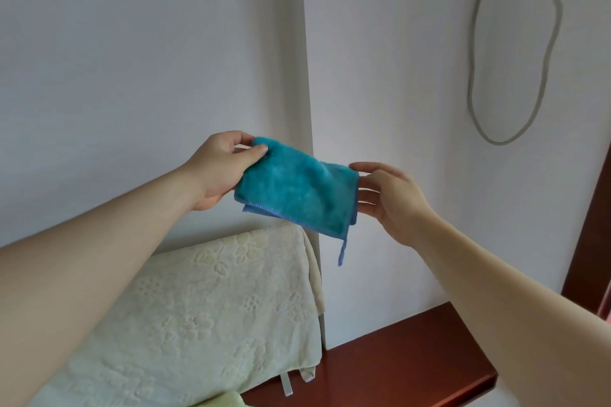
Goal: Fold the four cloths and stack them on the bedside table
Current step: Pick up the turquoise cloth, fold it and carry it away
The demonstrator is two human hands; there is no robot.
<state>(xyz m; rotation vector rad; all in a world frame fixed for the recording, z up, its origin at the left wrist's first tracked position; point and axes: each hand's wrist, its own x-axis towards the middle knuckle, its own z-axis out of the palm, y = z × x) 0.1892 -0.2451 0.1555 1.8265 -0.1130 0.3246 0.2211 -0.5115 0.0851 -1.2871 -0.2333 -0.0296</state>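
Head view: blue cloth [297, 188] hangs in mid-air, folded into layers, above the pillow [198, 307] & bedside table [413, 357]. Left hand [218, 172] pinches its left corner. Right hand [393, 198] is at the right edge w/ straightish fingers, grip unclear. Visible tabletop shows 0 cloths, so prob. cloth 1 of 4, not yet stacked.

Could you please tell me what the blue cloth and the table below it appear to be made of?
The blue cloth looks like microfibre or terry: fuzzy matte pile, stitched edge. The table looks like wood or veneer, reddish-brown with a smooth, faintly glossy top.
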